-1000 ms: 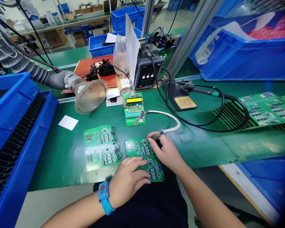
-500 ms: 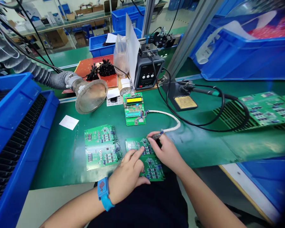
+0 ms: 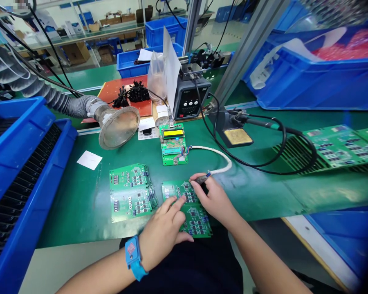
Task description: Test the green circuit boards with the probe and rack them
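Observation:
A green circuit board (image 3: 195, 220) lies at the near edge of the green bench. My left hand (image 3: 164, 229), with a blue wrist strap, rests on it, fingers stretched out and the index finger pointing at its upper half. My right hand (image 3: 214, 199) is closed on a dark probe (image 3: 202, 178) pressed to the board's top right; a white sleeved cable (image 3: 216, 152) runs from the probe to a small tester board with a yellow display (image 3: 173, 143). A second green circuit board (image 3: 131, 191) lies just left of the first.
A metal fume-extraction funnel (image 3: 118, 125) on a grey hose hangs at the left. A soldering station (image 3: 192, 99), iron stand with sponge (image 3: 238, 135) and black cable sit behind. Blue bins (image 3: 21, 163) flank both sides; more boards (image 3: 340, 145) lie at right.
My left hand lifted from lying flat on the board and stretched its index finger toward the board's upper half. My right hand kept the probe in place. The view shifted slightly.

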A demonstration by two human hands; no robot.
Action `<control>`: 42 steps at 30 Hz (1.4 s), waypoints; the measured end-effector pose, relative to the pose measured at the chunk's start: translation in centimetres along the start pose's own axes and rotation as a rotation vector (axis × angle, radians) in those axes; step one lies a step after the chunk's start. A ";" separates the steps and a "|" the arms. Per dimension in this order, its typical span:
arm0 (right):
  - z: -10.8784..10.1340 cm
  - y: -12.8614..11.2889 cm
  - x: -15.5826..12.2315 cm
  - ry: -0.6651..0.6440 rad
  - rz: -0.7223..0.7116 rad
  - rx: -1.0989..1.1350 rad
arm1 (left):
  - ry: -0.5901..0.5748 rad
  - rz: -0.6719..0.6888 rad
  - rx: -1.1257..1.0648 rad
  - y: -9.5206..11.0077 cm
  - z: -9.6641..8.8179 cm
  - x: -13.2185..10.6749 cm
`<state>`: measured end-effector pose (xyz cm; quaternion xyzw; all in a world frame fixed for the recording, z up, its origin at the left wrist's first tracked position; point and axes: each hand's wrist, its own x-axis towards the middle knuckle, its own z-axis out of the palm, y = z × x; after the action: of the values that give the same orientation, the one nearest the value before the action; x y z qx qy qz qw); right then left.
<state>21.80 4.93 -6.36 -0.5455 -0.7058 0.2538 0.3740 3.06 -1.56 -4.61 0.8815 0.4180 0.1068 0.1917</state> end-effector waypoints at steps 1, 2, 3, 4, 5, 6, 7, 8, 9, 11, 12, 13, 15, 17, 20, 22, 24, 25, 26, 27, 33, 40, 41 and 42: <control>0.0 0.0 0.0 0.001 0.003 0.001 | -0.001 -0.002 0.003 0.0 0.0 0.0; 0.1 0.0 0.0 0.004 0.005 0.003 | -0.003 -0.006 0.006 0.0 0.0 0.0; 0.1 0.0 0.0 0.005 0.009 0.005 | -0.006 -0.010 0.008 0.1 0.1 -0.1; 0.1 0.1 0.0 0.005 0.012 0.007 | -0.008 -0.015 0.010 0.1 0.1 -0.1; 0.1 0.1 0.0 0.005 0.014 0.008 | -0.009 -0.018 0.012 0.1 0.1 -0.2; 0.2 0.1 0.0 0.004 0.016 0.008 | -0.008 -0.019 0.013 0.1 0.2 -0.2; 0.2 0.1 0.0 0.003 0.017 0.009 | -0.006 -0.020 0.014 0.1 0.2 -0.3; 0.2 0.1 0.0 0.003 0.017 0.010 | -0.003 -0.021 0.014 0.1 0.3 -0.3; 0.2 0.1 0.0 0.004 0.017 0.011 | -0.002 -0.021 0.017 0.2 0.3 -0.4; 0.1 0.2 0.0 0.007 0.015 0.013 | -0.004 -0.020 0.032 0.2 0.4 -0.4; 0.1 0.2 -0.1 0.008 0.013 0.014 | -0.010 -0.018 0.046 0.2 0.4 -0.5; 0.1 0.2 -0.1 0.011 0.010 0.016 | -0.018 -0.014 0.062 0.2 0.4 -0.5; 0.2 0.3 -0.2 0.015 0.005 0.022 | -0.037 -0.005 0.089 0.2 0.3 -0.5; 0.3 0.5 -0.2 0.022 0.001 0.032 | -0.055 0.002 0.108 0.2 0.3 -0.5; 0.5 0.7 -0.2 0.028 -0.002 0.046 | -0.070 0.003 0.132 0.3 0.2 -0.5; 0.4 0.7 -0.2 0.024 0.000 0.060 | -0.072 0.000 0.141 0.3 0.2 -0.4; 0.1 0.6 -0.5 0.020 0.002 0.079 | -0.074 -0.006 0.145 0.3 0.1 -0.4; -0.1 0.5 -0.8 0.025 0.002 0.091 | -0.074 -0.008 0.145 0.4 0.1 -0.4; -0.4 0.4 -1.2 0.035 0.002 0.102 | -0.076 -0.010 0.144 0.4 0.1 -0.4; -0.8 0.3 -1.7 0.041 0.003 0.112 | -0.077 -0.012 0.141 0.5 0.0 -0.4; -2.0 -0.6 -5.2 -0.084 -0.002 0.072 | -0.088 -0.019 0.125 0.7 -0.1 -0.5; -1.9 -1.0 -5.7 -0.067 -0.057 0.022 | -0.101 -0.027 0.134 0.7 -0.2 -0.4; -1.9 -1.0 -5.6 -0.064 -0.067 0.015 | -0.101 -0.028 0.134 0.7 -0.2 -0.4; -1.9 -1.0 -5.6 -0.061 -0.080 0.008 | -0.101 -0.028 0.134 0.7 -0.2 -0.4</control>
<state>23.42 -0.83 -5.86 -0.5075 -0.7371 0.2578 0.3642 3.24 -2.24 -4.17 0.8906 0.4266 0.0313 0.1543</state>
